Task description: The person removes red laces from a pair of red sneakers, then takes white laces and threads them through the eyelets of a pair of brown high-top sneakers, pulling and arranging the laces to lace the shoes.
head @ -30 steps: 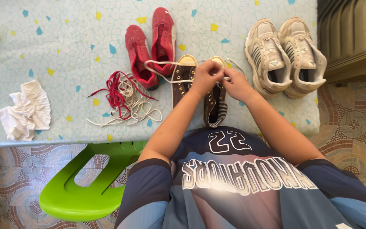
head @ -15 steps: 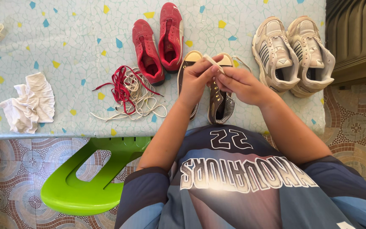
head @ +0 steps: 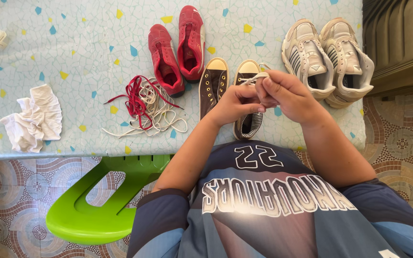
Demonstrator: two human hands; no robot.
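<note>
A pair of brown sneakers with cream toe caps lies on the speckled table [head: 72,43]. The left brown sneaker [head: 212,86] is in plain view, while my hands cover most of the right brown sneaker [head: 247,125]. A white lace [head: 253,78] runs from the right sneaker's front eyelets up to my fingers. My right hand [head: 290,93] pinches the lace above the shoe. My left hand [head: 235,102] is closed beside it, fingertips meeting the right hand at the lace.
Red shoes [head: 180,48] stand behind the brown pair and beige trainers [head: 328,57] to the right. A tangle of red and white laces [head: 142,105] and a crumpled white cloth [head: 32,119] lie to the left. A green plastic stool [head: 96,205] stands below the table edge.
The long loop of white lace that stretched left over the brown shoes is gone from there; the lace is now short and taut at the right sneaker's toe. Both hands stayed over that shoe.
</note>
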